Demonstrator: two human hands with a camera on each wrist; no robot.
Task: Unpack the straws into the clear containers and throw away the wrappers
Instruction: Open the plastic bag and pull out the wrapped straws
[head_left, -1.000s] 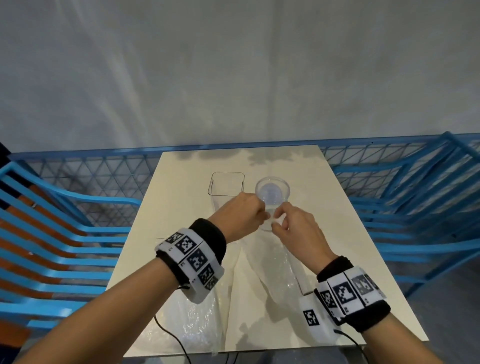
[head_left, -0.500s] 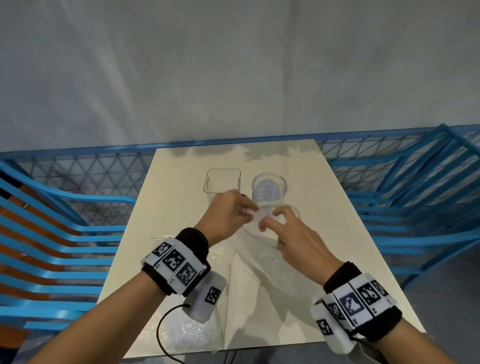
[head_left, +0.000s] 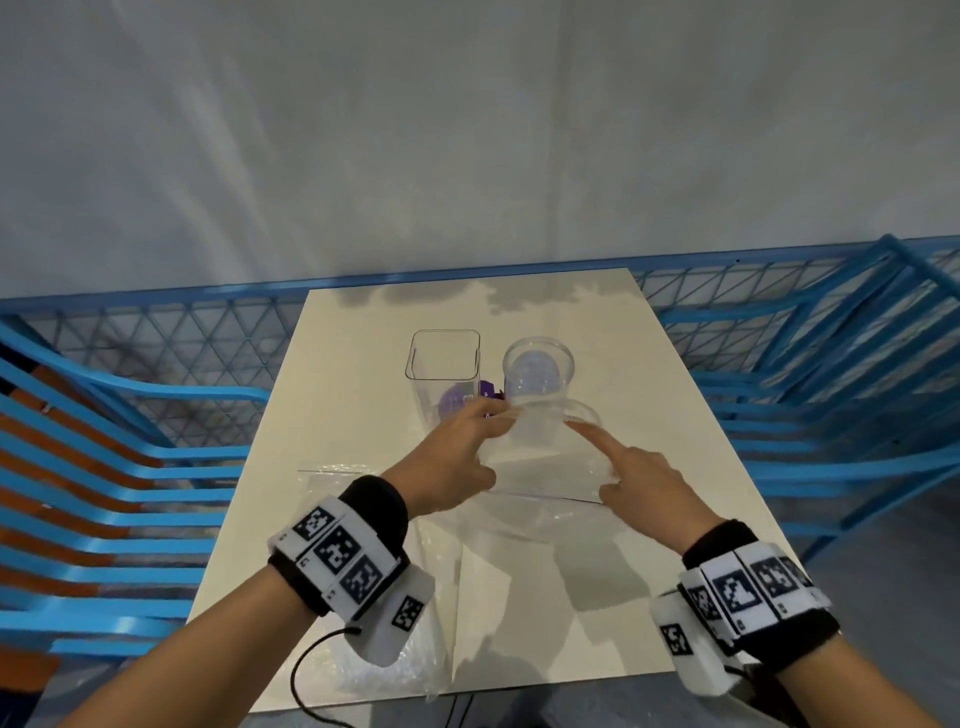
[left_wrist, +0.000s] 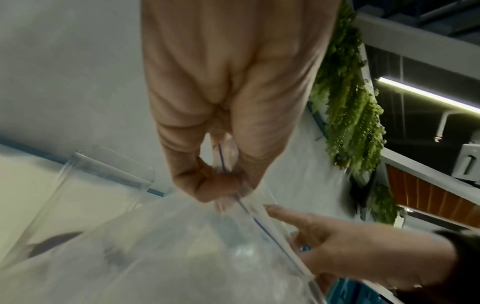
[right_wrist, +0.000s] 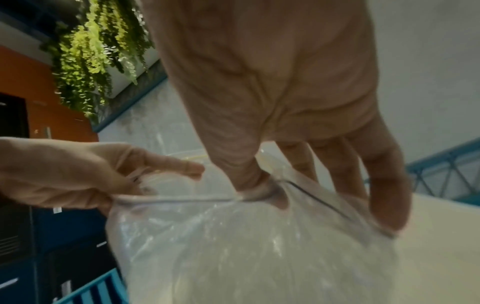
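A clear zip bag (head_left: 535, 441) stands on the table just in front of a square clear container (head_left: 443, 331) and a round clear container (head_left: 567, 375). My left hand (head_left: 457, 447) pinches the left end of the bag's zip edge between thumb and fingers (left_wrist: 221, 185). At the right end, my right hand (head_left: 628, 473) holds the bag's rim, thumb tucked into the mouth and fingers (right_wrist: 384, 205) on the outside. The bag (right_wrist: 246, 246) looks cloudy. I cannot make out straws inside it. Both containers look empty.
A second clear plastic bag (head_left: 332, 499) lies flat at the table's (head_left: 363, 364) front left, reaching the near edge. Something purple (head_left: 485, 389) sits low between the containers. Blue slatted chairs stand on the left (head_left: 104, 467) and right (head_left: 831, 389), with a blue mesh rail (head_left: 182, 338) behind.
My hands were close together at the bag's top and have drawn apart. The right hand has moved right and toward me, and the bag's mouth is stretched wider.
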